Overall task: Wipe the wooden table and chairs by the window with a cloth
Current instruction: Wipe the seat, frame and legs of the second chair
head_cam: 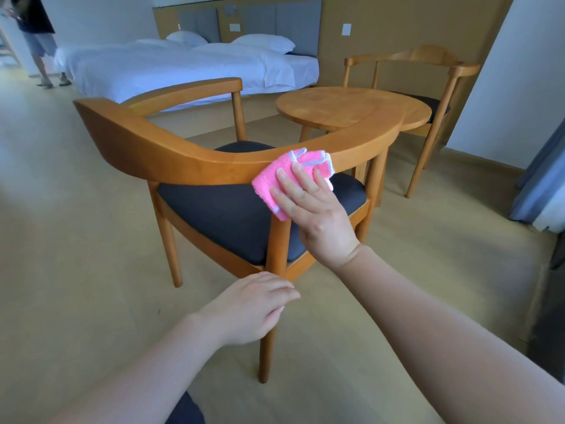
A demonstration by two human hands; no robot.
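Note:
A wooden armchair (pixel 146 139) with a dark seat cushion stands right in front of me, its curved backrest towards me. My right hand (pixel 315 215) presses a folded pink cloth (pixel 284 175) flat against the outer face of that backrest rail. My left hand (pixel 250 307) hovers lower down, in front of the chair's rear leg, fingers loosely together and holding nothing. Beyond the chair stands a round wooden table (pixel 336 108), and behind it a second wooden chair (pixel 428 59).
A bed (pixel 183 68) with white linen and pillows fills the back of the room. Another person (pixel 39 41) stands at the far left. Grey-blue curtains (pixel 538 179) hang at the right edge. Light wooden floor surrounds the furniture.

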